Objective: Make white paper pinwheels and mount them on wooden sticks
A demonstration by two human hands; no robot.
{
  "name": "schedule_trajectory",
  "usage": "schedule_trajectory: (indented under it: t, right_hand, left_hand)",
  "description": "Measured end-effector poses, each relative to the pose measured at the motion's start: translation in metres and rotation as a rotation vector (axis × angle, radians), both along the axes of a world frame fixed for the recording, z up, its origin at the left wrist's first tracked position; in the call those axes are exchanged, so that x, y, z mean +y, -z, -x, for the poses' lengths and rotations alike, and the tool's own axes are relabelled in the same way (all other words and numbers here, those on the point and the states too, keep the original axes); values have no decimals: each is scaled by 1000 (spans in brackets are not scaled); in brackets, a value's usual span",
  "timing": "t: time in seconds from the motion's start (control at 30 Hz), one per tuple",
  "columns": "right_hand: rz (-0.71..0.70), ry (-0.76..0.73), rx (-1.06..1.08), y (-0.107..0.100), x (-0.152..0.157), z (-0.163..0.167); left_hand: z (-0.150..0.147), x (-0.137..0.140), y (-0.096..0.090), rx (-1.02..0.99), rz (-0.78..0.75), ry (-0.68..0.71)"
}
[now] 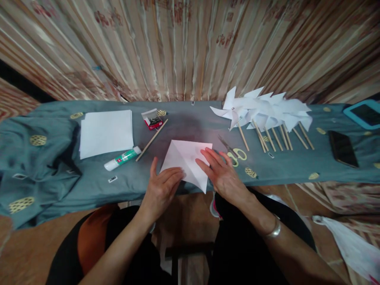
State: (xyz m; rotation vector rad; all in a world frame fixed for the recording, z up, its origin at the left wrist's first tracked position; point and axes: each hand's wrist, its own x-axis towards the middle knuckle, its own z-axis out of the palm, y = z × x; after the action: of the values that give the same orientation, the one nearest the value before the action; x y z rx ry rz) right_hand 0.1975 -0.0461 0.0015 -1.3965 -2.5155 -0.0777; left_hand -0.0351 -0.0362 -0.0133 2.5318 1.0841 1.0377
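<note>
A white sheet of paper point(187, 154) with a diagonal crease lies in front of me, one corner reaching past the table's near edge. My left hand point(162, 186) rests on its lower left part, fingers laid flat together and thumb apart. On the right side of the sheet, my right hand point(221, 170) lies with its fingers spread. Scissors point(234, 152) with pale green handles are just beyond the right hand. Left of the paper lie a wooden stick point(152, 139) and a glue stick point(122, 158).
A stack of white paper point(107, 132) lies at left, near a small red-and-white box point(152, 120) of dark metal pieces. Several paper pinwheels point(264, 109) on sticks overlap at back right. A phone point(343, 148) and blue-framed device point(365, 114) lie far right. A curtain point(190, 51) hangs behind.
</note>
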Motion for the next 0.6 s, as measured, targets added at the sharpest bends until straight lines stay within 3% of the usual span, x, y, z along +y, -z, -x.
schedule_trajectory:
  t: [0.17,0.4,0.6]
  right_hand:
    - [2,-70,83,10,2,2]
    - [236,-40,371,9,2,-7]
    - [417,162,691,9,11,-3]
  left_hand:
    - [6,-2,7,-14,43,33]
    - [21,1,11,83,137,-47]
    - [21,3,3,47,249,-113]
